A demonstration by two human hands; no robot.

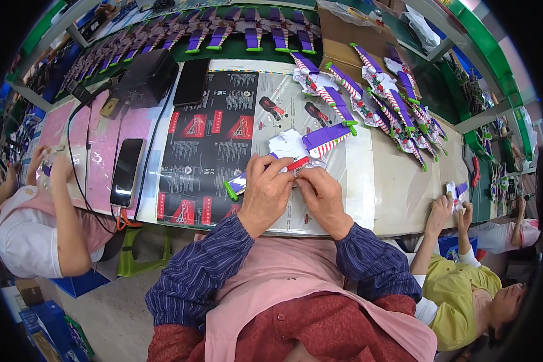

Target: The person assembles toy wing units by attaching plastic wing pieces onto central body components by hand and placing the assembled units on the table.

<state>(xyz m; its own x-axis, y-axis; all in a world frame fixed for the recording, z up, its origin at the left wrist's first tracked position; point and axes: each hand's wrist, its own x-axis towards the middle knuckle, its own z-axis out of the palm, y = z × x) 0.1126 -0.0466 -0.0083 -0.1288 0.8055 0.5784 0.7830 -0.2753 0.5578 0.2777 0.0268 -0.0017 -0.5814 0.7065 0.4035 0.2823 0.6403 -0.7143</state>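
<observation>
My left hand (265,192) and my right hand (321,194) meet over the table's near edge, both closed on one toy wing piece (295,164). The piece is white and purple with a red strip between my fingertips and a green tip (230,190) poking out left of my left hand. A second purple wing with red-white stripes (326,137) lies just beyond my hands, touching the held piece. Both sit on a glossy printed sheet (211,145), black on the left and pale on the right.
Several finished wings are piled at the right (392,102), and rows of them line the back (223,33). Two phones (127,172) (192,81) and a black box (145,78) lie left. Co-workers sit at my left (36,229) and right (464,289).
</observation>
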